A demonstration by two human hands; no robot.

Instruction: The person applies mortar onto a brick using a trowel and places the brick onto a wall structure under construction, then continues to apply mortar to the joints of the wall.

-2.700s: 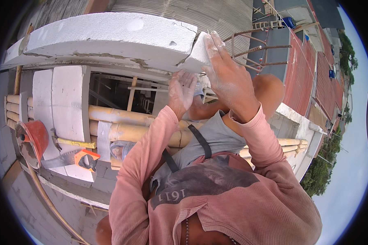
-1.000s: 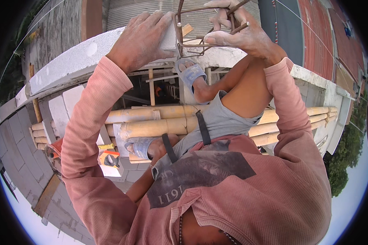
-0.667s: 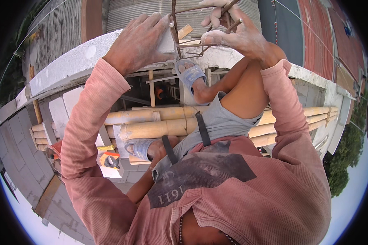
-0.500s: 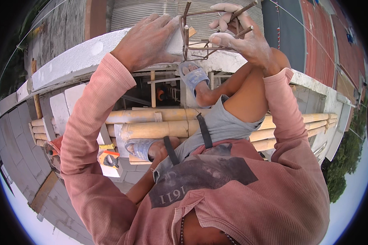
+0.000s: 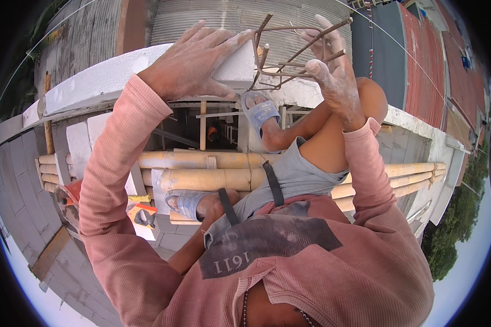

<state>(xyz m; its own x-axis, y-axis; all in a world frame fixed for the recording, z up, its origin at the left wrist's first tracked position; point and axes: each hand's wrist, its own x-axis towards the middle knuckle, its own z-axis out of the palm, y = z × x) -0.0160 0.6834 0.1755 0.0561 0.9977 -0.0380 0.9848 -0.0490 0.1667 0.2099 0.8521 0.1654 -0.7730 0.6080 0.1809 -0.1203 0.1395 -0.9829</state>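
Note:
My left hand [image 5: 193,60] lies flat, fingers spread, on the end of a white block [image 5: 237,62] that sits on top of a white wall course [image 5: 98,84]. Just right of the block stands a rusty rebar cage [image 5: 281,57]. My right hand [image 5: 333,73], dusted white, is at the cage's right side, with bars passing between its thumb and its stretched fingers. Below, my right foot in a grey-blue sandal [image 5: 259,111] rests against the wall, and my left sandal [image 5: 185,201] stands on bamboo poles [image 5: 202,169].
The bamboo poles form a narrow scaffold along the wall, with a long drop to paving [image 5: 16,180] on the left. An orange-handled tool [image 5: 142,212] and a red container [image 5: 71,191] lie at the scaffold's left end. Red roofs [image 5: 436,60] lie to the right.
Both hands were together at the block's end 2.7 s ago. Since then the left hand has settled flat on the block and the right has moved to the rebar, its fingers now straighter.

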